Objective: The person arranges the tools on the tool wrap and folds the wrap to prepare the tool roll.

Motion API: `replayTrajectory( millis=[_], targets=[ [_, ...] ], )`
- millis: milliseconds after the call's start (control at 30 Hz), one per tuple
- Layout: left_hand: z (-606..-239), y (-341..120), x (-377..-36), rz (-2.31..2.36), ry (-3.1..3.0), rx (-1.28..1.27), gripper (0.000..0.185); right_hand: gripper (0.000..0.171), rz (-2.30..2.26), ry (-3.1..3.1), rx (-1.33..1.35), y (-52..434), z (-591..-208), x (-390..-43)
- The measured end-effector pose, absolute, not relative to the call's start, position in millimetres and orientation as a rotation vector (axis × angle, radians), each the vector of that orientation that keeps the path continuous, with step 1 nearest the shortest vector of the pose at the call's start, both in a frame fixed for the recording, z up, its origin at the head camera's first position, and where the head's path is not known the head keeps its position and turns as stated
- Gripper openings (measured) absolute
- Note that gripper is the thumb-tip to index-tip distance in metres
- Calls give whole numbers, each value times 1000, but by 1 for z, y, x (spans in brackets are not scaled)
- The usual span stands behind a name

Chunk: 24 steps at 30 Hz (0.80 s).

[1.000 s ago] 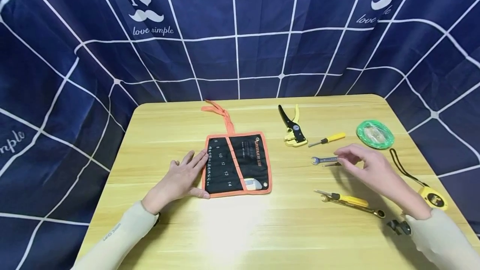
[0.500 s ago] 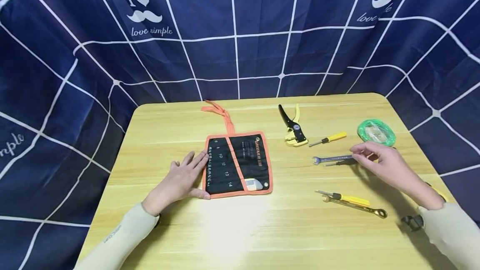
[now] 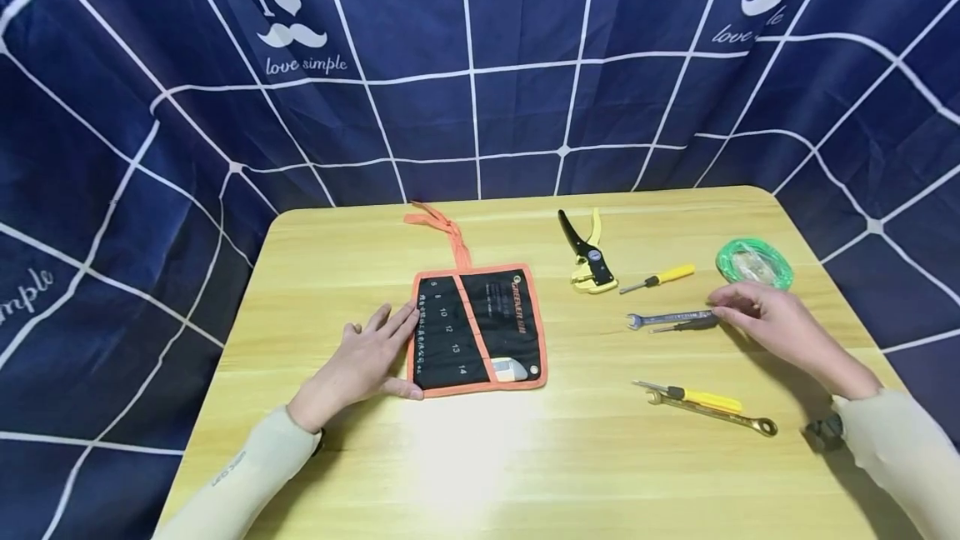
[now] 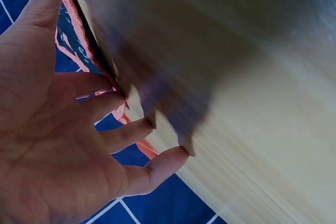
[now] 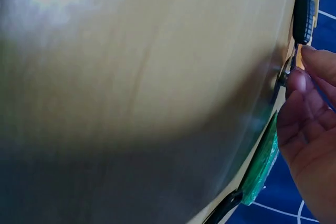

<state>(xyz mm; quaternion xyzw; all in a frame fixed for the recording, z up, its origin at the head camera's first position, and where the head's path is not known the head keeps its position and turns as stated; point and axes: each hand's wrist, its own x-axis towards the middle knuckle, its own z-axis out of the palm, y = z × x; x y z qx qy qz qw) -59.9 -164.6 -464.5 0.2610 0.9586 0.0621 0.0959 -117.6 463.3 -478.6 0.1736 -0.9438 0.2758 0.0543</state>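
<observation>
Right hand on the wrench end, left hand flat by the tool roll

Your right hand (image 3: 776, 323) has its fingertips on the far end of the silver wrench (image 3: 670, 319), which lies flat on the table (image 3: 480, 457) between the yellow screwdriver (image 3: 658, 279) and the gold wrench (image 3: 712, 413); can't tell if you're actually pinching it or just touching. Your left hand (image 3: 358, 361) lies spread flat, holding nothing, fingers against the left edge of the black tool roll (image 3: 476, 328). The green coil (image 3: 753, 263) sits just behind your right hand.
</observation>
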Motion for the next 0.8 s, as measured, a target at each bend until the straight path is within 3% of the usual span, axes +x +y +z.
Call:
replayTrajectory(
  millis=[433,800],
  targets=[
    [-466,-165,-57,196,2858,778,124,30,763,-2846,735,473,-486,-122],
    [-466,-167,-59,185,2860,796,124,22,917,-2983,814,471,-481,-132]
  ],
)
